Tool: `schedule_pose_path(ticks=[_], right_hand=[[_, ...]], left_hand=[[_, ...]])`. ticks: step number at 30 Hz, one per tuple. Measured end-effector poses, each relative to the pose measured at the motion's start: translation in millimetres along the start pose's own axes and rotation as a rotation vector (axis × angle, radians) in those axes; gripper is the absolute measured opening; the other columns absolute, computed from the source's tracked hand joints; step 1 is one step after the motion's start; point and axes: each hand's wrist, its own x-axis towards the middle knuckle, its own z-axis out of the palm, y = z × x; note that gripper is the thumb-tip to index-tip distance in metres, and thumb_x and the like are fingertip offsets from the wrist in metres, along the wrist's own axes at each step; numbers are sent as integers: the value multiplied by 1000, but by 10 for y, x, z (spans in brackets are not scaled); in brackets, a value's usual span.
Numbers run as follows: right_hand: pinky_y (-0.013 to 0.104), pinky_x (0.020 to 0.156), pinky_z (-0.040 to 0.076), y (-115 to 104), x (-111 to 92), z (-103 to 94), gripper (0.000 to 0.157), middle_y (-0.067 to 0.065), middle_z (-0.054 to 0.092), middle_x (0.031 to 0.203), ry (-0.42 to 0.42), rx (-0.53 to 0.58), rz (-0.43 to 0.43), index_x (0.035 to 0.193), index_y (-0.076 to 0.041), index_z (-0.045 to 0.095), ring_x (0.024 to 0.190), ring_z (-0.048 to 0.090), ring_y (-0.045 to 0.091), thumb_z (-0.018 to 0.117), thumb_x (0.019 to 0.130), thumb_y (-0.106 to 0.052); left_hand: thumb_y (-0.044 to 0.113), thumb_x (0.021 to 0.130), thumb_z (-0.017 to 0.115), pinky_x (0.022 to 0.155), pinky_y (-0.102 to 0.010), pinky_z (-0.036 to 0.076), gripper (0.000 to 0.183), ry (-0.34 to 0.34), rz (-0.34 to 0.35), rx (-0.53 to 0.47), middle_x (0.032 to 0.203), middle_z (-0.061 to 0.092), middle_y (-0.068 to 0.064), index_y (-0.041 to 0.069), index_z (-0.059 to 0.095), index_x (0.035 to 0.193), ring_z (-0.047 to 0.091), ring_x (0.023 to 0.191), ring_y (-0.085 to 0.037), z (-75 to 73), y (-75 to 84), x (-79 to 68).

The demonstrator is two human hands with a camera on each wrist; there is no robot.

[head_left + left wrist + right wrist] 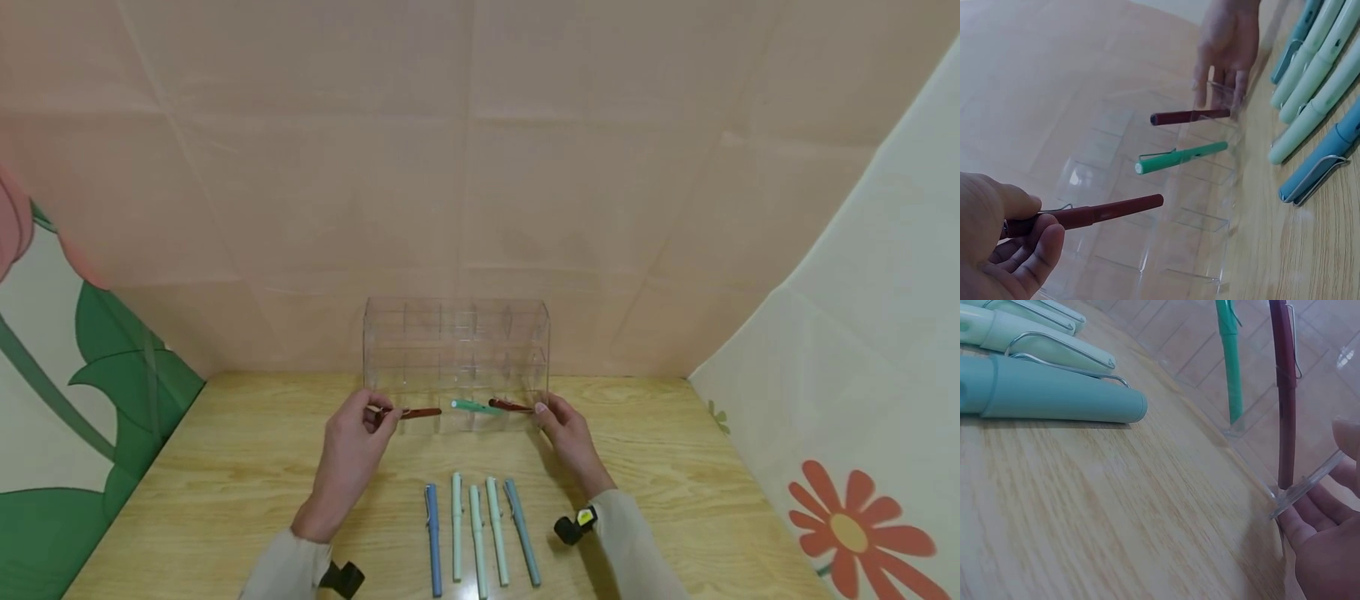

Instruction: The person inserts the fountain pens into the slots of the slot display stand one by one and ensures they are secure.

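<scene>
My left hand (352, 450) pinches a dark red pen (1110, 211) near its clipped cap, holding it level at the left front of a clear compartment organizer (457, 333). The right hand (570, 437) grips the organizer's right side wall at the front edge, with the thumb on one face and fingers along the other. A green pen (1182, 157) and a second dark red pen (1285, 394) lie in the organizer's lower front, towards its right side. The red one is right by the gripped wall.
On the wooden table (247, 500), a row of pens lies in front of the organizer: a blue pen (433, 542), several pale green pens (477, 542) and a teal pen (523, 533). A plain cloth backdrop (300, 167) hangs behind, with a flower-printed cloth (847, 375) at the right.
</scene>
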Motion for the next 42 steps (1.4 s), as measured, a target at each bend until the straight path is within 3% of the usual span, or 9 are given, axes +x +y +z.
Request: schedule_pose_path(ticks=[11,17,23,31,42], right_hand=[[58,123,42,-39,-9,-4,58,25,51,161,-17,8,5,159,-1,45,148,51,42,54,113,-34],[54,122,44,18,7,-3,59,23,55,158,8,-15,-18,157,-4,49,146,54,39,56,111,-40],[51,118,49,18,12,14,54,23,56,157,27,-31,-11,156,-3,50,144,56,40,55,113,-33],[58,124,41,36,33,6,53,21,52,161,13,-1,18,157,-6,49,150,50,39,56,112,-32],[58,123,42,40,32,3,54,22,51,162,6,3,25,158,-5,48,148,52,40,56,112,-33]], left_hand=[[12,100,75,58,-20,51,11,-23,-15,-44,95,72,-9,8,67,106,64,75,-12,99,-63,56],[10,100,75,58,-20,51,11,-41,-19,-37,98,72,-11,6,67,107,64,76,-12,132,-92,78],[8,99,76,58,-19,51,12,-40,-16,-36,96,72,-12,5,67,105,64,76,-12,186,-131,107],[11,100,75,57,-19,50,11,-50,-16,-19,98,71,-11,6,67,104,63,76,-12,258,-143,148],[10,99,76,61,-18,51,11,-88,0,10,101,70,-10,7,67,103,64,80,-13,360,-177,206]])
